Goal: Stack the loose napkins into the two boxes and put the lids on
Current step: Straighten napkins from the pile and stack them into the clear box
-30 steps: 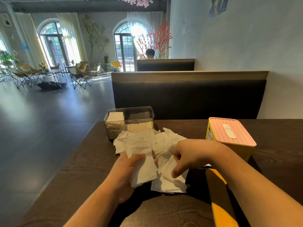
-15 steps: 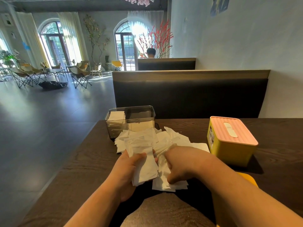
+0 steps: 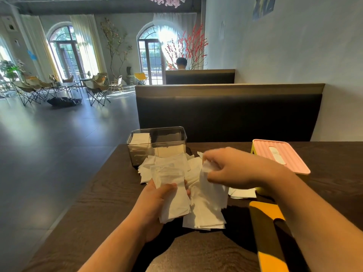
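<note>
A heap of loose white napkins (image 3: 194,169) lies on the dark wooden table (image 3: 98,203) in front of me. My left hand (image 3: 157,205) grips a small stack of napkins (image 3: 172,195) just above the table. My right hand (image 3: 233,169) pinches one napkin (image 3: 210,193) by its top edge and holds it hanging over the heap. Behind the heap stands an open clear box (image 3: 157,142) with some napkins inside at its left end. A yellow box with a pink lid (image 3: 280,156) sits at the right, lid on.
A yellow and black flat object (image 3: 269,232) lies at the near right of the table. A dark booth backrest (image 3: 229,114) rises behind the table, and a pale wall is to the right. The table's left edge drops to open floor.
My right hand has risen from the heap, lifting one napkin up with it. My left hand keeps its stack in about the same place.
</note>
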Available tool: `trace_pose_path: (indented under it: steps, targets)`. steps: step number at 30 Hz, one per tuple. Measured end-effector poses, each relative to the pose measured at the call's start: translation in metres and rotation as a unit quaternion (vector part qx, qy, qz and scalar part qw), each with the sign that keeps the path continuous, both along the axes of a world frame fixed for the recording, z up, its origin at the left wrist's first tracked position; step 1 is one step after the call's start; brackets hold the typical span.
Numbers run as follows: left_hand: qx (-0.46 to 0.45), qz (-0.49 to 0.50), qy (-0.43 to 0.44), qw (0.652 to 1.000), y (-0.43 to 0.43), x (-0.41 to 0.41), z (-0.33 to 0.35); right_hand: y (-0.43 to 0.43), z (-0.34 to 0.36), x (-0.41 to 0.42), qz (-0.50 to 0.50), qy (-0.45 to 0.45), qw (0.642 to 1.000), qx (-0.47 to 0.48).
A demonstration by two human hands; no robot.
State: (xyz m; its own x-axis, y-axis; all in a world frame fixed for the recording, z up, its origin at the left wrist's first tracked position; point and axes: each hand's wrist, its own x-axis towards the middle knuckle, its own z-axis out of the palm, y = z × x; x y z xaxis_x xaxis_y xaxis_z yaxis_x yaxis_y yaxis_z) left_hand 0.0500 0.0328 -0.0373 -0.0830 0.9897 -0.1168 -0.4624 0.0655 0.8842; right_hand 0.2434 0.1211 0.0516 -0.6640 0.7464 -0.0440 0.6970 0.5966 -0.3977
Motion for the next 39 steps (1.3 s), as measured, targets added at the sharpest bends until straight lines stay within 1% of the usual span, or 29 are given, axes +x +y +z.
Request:
trace_pose_path:
  steps: [3,5,6,9,11,13,15,18,19,22,23,24,26,28,31,32,33,34,36,38,39]
  targets:
    - [-0.006,0.003,0.002,1.0,0.001,-0.004,-0.002,0.0,0.008,0.004,0.005,0.158,0.985,-0.065]
    - [-0.004,0.001,0.013,1.0,0.001,-0.003,-0.002,0.0,0.007,0.004,0.023,0.229,0.966,-0.118]
    - [0.001,-0.007,0.016,1.0,0.001,-0.003,-0.002,-0.001,0.006,0.003,0.036,0.248,0.956,-0.15]
    - [0.018,-0.038,0.022,0.999,0.0,0.0,-0.002,-0.005,0.002,-0.002,0.09,0.238,0.938,-0.237]
    - [0.014,-0.058,0.027,0.998,-0.001,0.002,-0.002,-0.008,-0.001,-0.006,0.123,0.223,0.931,-0.262]
    - [0.013,-0.09,0.037,0.995,-0.002,0.001,-0.002,-0.01,-0.005,-0.01,0.137,0.22,0.927,-0.27]
    - [0.0,-0.115,0.042,0.993,-0.002,-0.002,-0.004,-0.014,-0.01,-0.016,0.139,0.188,0.941,-0.243]
    - [-0.037,-0.09,0.064,0.993,-0.002,-0.002,-0.002,-0.015,-0.024,-0.028,0.129,0.115,0.974,-0.147]
    - [-0.055,-0.077,0.064,0.994,-0.002,-0.003,-0.003,-0.015,-0.029,-0.033,0.113,0.116,0.978,-0.13]
    - [-0.109,-0.072,0.01,0.991,-0.001,-0.008,-0.003,-0.014,-0.037,-0.04,0.047,0.155,0.982,-0.097]
    - [-0.113,-0.082,0.0,0.99,-0.002,-0.009,-0.002,-0.013,-0.037,-0.041,0.035,0.155,0.984,-0.079]
    - [-0.096,-0.099,-0.007,0.99,-0.004,-0.009,0.0,-0.012,-0.038,-0.041,0.029,0.149,0.987,-0.061]
    - [-0.035,-0.143,0.013,0.989,-0.006,-0.01,-0.002,-0.011,-0.04,-0.041,0.028,0.128,0.991,-0.02]
    - [0.006,-0.18,0.057,0.982,-0.007,-0.013,-0.004,-0.009,-0.038,-0.037,0.033,0.11,0.993,-0.026]
    - [-0.009,-0.226,0.106,0.968,-0.014,-0.021,0.005,-0.011,-0.025,-0.028,0.058,0.13,0.981,-0.133]
    - [-0.02,-0.235,0.141,0.961,-0.016,-0.023,0.008,-0.013,-0.024,-0.025,0.063,0.131,0.98,-0.139]
    - [-0.024,-0.234,0.204,0.95,-0.021,-0.024,0.017,-0.019,-0.018,-0.024,0.063,0.129,0.981,-0.128]
    - [-0.031,-0.224,0.286,0.931,-0.021,-0.024,0.021,-0.022,-0.02,-0.025,0.061,0.135,0.981,-0.124]
    - [-0.032,-0.209,0.446,0.87,-0.026,-0.023,0.035,-0.034,-0.024,-0.027,0.046,0.158,0.979,-0.118]
    - [-0.022,-0.186,0.546,0.817,-0.037,-0.029,0.052,-0.052,-0.026,-0.033,0.043,0.172,0.978,-0.11]
    - [-0.011,-0.17,0.577,0.799,-0.041,-0.033,0.057,-0.06,-0.028,-0.035,0.043,0.181,0.976,-0.111]
